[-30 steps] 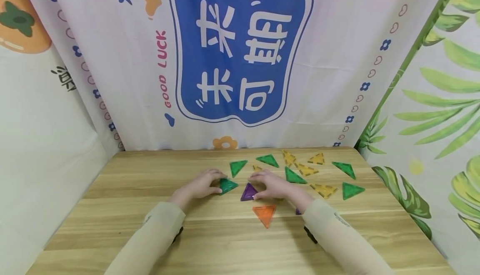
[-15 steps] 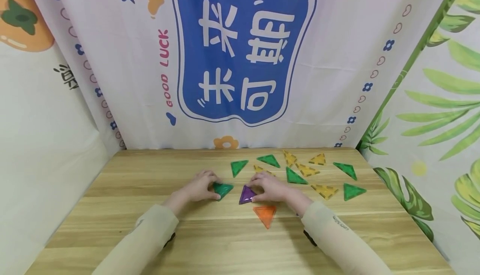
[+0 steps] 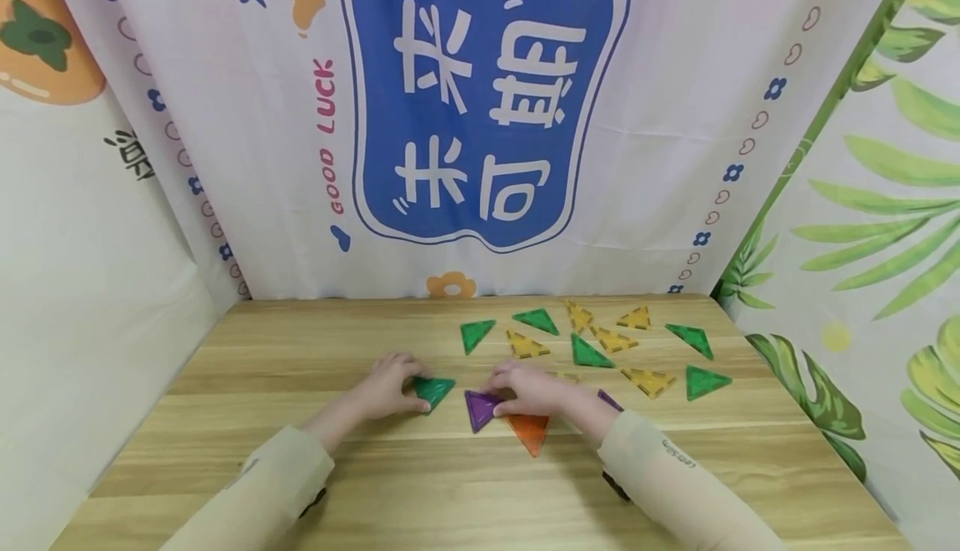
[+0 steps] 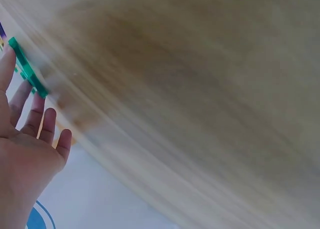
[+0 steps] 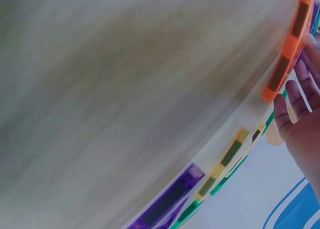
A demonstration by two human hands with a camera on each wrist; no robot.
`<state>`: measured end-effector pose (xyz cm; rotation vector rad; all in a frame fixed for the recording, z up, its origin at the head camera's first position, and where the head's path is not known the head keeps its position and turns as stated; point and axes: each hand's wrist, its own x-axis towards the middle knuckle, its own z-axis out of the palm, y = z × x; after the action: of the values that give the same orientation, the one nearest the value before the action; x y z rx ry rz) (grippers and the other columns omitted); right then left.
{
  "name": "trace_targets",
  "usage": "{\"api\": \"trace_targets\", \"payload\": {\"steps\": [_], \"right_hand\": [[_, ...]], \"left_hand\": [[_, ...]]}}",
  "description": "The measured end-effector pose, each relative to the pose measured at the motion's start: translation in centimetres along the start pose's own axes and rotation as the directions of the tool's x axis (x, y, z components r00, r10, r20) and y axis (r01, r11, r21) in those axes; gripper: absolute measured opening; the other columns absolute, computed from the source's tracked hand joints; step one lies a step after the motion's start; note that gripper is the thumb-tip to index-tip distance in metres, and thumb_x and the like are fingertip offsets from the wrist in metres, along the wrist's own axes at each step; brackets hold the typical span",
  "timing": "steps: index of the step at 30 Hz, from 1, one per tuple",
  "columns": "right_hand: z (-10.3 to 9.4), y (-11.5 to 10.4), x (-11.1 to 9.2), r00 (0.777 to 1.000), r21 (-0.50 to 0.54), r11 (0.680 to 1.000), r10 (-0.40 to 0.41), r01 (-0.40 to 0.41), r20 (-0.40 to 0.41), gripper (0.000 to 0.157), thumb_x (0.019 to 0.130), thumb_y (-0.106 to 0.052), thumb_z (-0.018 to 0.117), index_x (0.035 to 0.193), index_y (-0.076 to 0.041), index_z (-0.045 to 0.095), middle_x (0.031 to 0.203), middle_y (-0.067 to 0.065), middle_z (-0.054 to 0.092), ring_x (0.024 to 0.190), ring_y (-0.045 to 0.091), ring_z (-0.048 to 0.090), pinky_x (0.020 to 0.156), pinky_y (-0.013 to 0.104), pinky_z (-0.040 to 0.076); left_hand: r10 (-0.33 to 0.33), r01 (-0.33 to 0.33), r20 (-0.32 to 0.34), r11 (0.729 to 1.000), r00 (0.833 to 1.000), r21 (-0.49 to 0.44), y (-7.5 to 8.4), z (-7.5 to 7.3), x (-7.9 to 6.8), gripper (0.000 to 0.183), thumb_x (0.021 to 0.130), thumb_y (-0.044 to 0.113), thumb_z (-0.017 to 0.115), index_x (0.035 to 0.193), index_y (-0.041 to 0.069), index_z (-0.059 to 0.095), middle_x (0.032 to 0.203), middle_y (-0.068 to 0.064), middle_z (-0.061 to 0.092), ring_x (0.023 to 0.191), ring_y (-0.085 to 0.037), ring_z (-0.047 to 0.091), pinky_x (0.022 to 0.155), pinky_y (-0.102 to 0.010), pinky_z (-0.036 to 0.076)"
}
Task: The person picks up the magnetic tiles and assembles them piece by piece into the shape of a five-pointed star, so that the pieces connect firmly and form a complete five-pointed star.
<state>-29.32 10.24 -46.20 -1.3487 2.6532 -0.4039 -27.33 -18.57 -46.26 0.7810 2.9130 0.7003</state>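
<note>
My left hand (image 3: 388, 388) pinches a teal-green triangular magnetic tile (image 3: 438, 391) by its left side, thumb in front and fingers behind. In the left wrist view the green tile (image 4: 28, 69) shows edge-on at the fingertips of the left hand (image 4: 31, 131). To the right, a purple triangular magnetic tile (image 3: 477, 408) is pinched by my right hand (image 3: 528, 389). An orange triangular tile (image 3: 531, 436) lies just below that hand, its top edge partly covered. The right wrist view has the orange tile (image 5: 286, 54) in front of the right hand (image 5: 306, 106).
Several green triangular tiles (image 3: 591, 353) and yellow ones (image 3: 649, 381) lie scattered over the right back of the wooden table (image 3: 420, 484). Another purple tile (image 3: 609, 400) is partly hidden by the right forearm. A printed curtain (image 3: 660, 159) hangs along the back edge.
Both hands have moved left and nearer the person, carrying the green and purple tiles along. The purple tile now sits beside the orange one's upper left. Yellow tiles behind the right hand are more exposed.
</note>
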Motion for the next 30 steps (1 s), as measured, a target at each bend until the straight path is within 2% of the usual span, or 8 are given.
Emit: {"api": "trace_targets", "payload": {"steps": [4,8,11,14,17,21,26,30], "right_hand": [[0.2,-0.4,0.3,0.996,-0.006,0.996,-0.086,0.086,0.031,0.035,0.089,-0.028,0.065,0.123,-0.023,0.063,0.114,-0.007,0.06,0.107,0.008,0.052,0.096,0.025,0.042],[0.4,-0.6,0.6,0.993,0.016,0.994,-0.109,0.108,0.05,0.035,0.09,-0.024,0.064,0.125,-0.028,0.062,0.117,-0.009,0.059,0.11,0.007,0.049,0.097,0.025,0.04],[0.4,-1.0,0.5,0.996,0.022,0.996,-0.085,0.084,0.023,0.034,0.09,-0.027,0.064,0.124,-0.028,0.062,0.119,-0.008,0.058,0.113,0.008,0.049,0.099,0.027,0.039],[0.6,-1.6,0.1,0.999,0.018,1.0,-0.008,0.009,-0.048,0.036,0.087,-0.035,0.067,0.121,-0.025,0.063,0.118,-0.008,0.058,0.113,0.01,0.051,0.1,0.032,0.04],[1.0,-2.4,-0.3,0.99,-0.005,0.997,0.077,-0.078,-0.119,0.043,0.081,-0.047,0.07,0.117,-0.024,0.064,0.114,-0.009,0.059,0.111,0.013,0.052,0.098,0.037,0.041],[1.4,-3.5,-0.8,0.98,-0.049,0.988,0.141,-0.149,-0.139,0.051,0.073,-0.059,0.071,0.113,-0.027,0.064,0.112,-0.009,0.059,0.111,0.016,0.05,0.093,0.042,0.041],[1.4,-3.8,-1.1,0.979,-0.064,0.984,0.159,-0.168,-0.125,0.054,0.071,-0.063,0.07,0.113,-0.03,0.064,0.114,-0.01,0.056,0.112,0.015,0.048,0.091,0.042,0.04],[1.4,-3.5,-1.0,0.988,-0.079,0.99,0.111,-0.121,-0.11,0.053,0.073,-0.06,0.07,0.118,-0.033,0.064,0.119,-0.011,0.055,0.113,0.013,0.047,0.089,0.039,0.041]], "left_hand": [[0.009,-0.009,-0.007,1.0,1.0,-0.009,-0.4,0.1,-0.3,0.05,0.073,0.036,0.079,0.115,0.012,0.066,0.119,-0.009,0.058,0.119,-0.035,0.045,0.102,-0.062,0.028],[0.015,-0.015,-0.002,1.0,1.0,-0.025,-0.6,0.0,-0.4,0.049,0.074,0.036,0.079,0.114,0.012,0.066,0.117,-0.008,0.058,0.116,-0.033,0.046,0.101,-0.061,0.03],[0.014,-0.014,0.003,1.0,1.0,-0.028,-0.5,-0.2,-0.4,0.048,0.074,0.035,0.079,0.114,0.012,0.066,0.117,-0.007,0.059,0.114,-0.031,0.047,0.1,-0.059,0.032],[0.012,-0.011,0.005,1.0,1.0,-0.025,-0.4,-0.4,-0.4,0.045,0.076,0.034,0.078,0.113,0.011,0.067,0.117,-0.008,0.059,0.114,-0.03,0.047,0.099,-0.057,0.033],[0.013,-0.013,0.006,1.0,1.0,-0.014,-0.4,-0.4,-0.3,0.041,0.078,0.033,0.076,0.112,0.011,0.067,0.116,-0.007,0.06,0.112,-0.029,0.048,0.098,-0.056,0.034],[0.021,-0.021,0.0,1.0,1.0,-0.007,-0.5,-0.4,-0.3,0.04,0.078,0.033,0.076,0.111,0.011,0.068,0.114,-0.006,0.06,0.109,-0.027,0.049,0.095,-0.053,0.036],[0.029,-0.029,-0.008,1.0,1.0,-0.003,-0.8,-0.2,-0.3,0.04,0.078,0.034,0.076,0.111,0.012,0.069,0.113,-0.006,0.061,0.107,-0.026,0.049,0.093,-0.051,0.037],[0.034,-0.034,-0.015,0.999,0.999,0.001,-1.0,0.0,-0.3,0.04,0.077,0.035,0.077,0.109,0.013,0.07,0.111,-0.004,0.061,0.105,-0.024,0.049,0.092,-0.049,0.037]]}}
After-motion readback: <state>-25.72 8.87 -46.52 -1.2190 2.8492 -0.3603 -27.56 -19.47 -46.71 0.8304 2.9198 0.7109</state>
